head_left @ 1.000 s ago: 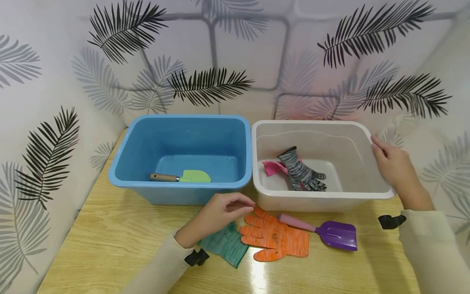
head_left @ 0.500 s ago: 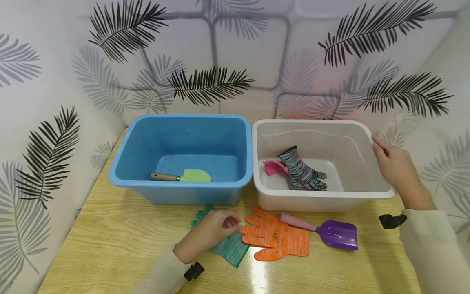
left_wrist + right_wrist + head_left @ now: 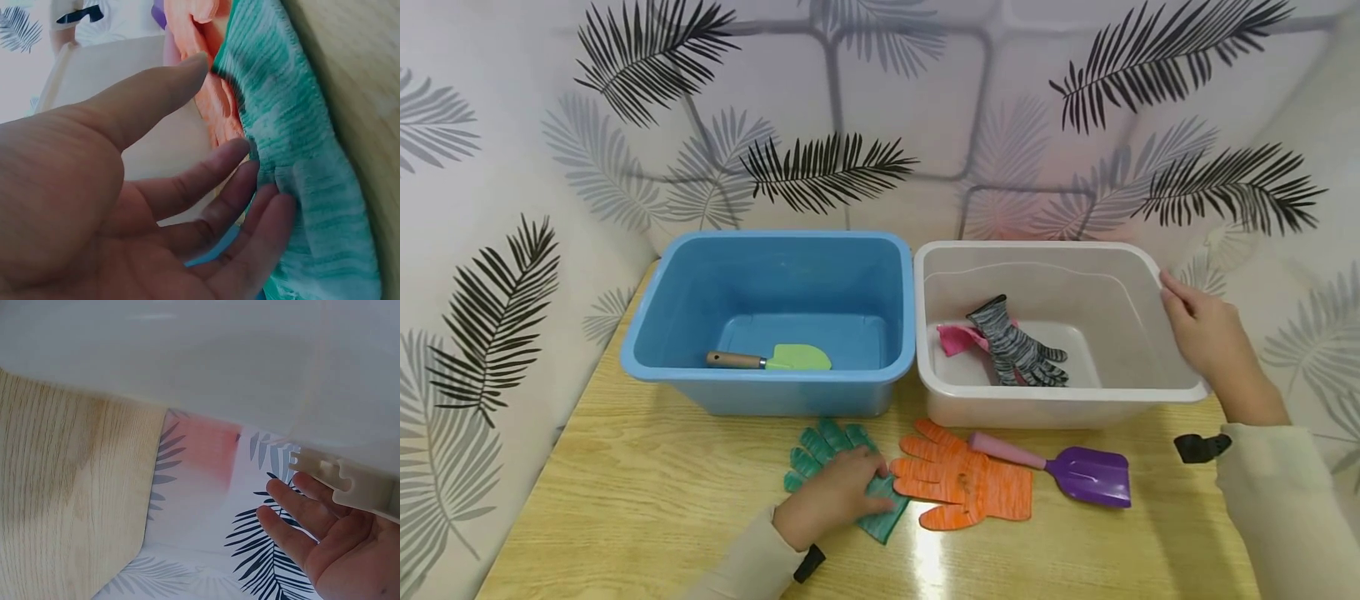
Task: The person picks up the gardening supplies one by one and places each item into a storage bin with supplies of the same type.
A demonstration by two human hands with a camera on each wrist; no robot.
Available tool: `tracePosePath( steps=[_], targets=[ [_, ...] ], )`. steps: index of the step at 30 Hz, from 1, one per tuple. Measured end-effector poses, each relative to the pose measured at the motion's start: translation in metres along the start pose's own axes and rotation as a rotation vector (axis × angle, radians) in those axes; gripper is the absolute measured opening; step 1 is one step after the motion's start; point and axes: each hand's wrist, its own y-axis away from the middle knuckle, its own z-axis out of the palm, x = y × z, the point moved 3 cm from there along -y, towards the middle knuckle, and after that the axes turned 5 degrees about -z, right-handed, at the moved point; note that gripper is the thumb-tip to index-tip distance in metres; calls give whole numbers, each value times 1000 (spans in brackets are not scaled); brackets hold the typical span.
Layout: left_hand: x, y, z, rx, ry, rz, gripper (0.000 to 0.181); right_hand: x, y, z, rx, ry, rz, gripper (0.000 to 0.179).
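My left hand (image 3: pixel 837 493) is over a green knit glove (image 3: pixel 818 446) lying on the table. In the left wrist view its fingertips reach the edge of the green glove (image 3: pixel 312 181), while the thumb stands apart from them with nothing pinched between. Just right of it lies an orange knit glove (image 3: pixel 962 479), partly under the pink handle of a purple hand shovel (image 3: pixel 1090 477). My right hand (image 3: pixel 1213 350) holds the right rim of a white plastic tub (image 3: pixel 1060 394). In the right wrist view its fingers (image 3: pixel 300 503) are below that rim; the thumb is hidden there.
A blue tub (image 3: pixel 767 375) stands left of the white one, with a green trowel (image 3: pixel 797 357) with a wooden handle inside. The white tub holds a grey striped glove (image 3: pixel 1015 346) and something pink (image 3: pixel 958 339). A leaf-patterned cloth (image 3: pixel 880 108) hangs behind the wooden table (image 3: pixel 647 500).
My left hand has moved down from near the orange glove's fingertips onto the green glove, whose fingers now show. My right hand has stayed at the white tub's rim.
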Motion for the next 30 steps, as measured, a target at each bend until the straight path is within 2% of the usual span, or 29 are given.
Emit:
tracePosePath(
  steps=[5, 9, 14, 21, 25, 30],
  targets=[
    [-1, 0, 4, 50, -93, -39, 45, 0, 0, 0, -3, -2, -2, 47],
    [-4, -1, 7, 105, -161, -38, 52, 0, 0, 0, -4, 4, 2, 47],
    [-6, -3, 8, 132, -210, -30, 57, 1, 0, -1, 0, 0, 4, 47],
    [-6, -3, 9, 166, -244, -30, 53, 2, 0, 0, -5, -2, 12, 47],
    [-4, -3, 8, 194, -254, -12, 43, 2, -1, -1, 1, -3, 8, 47],
    [-8, -6, 8, 219, -262, -20, 32, 2, -1, -1, -1, -1, 8, 47]
  ],
)
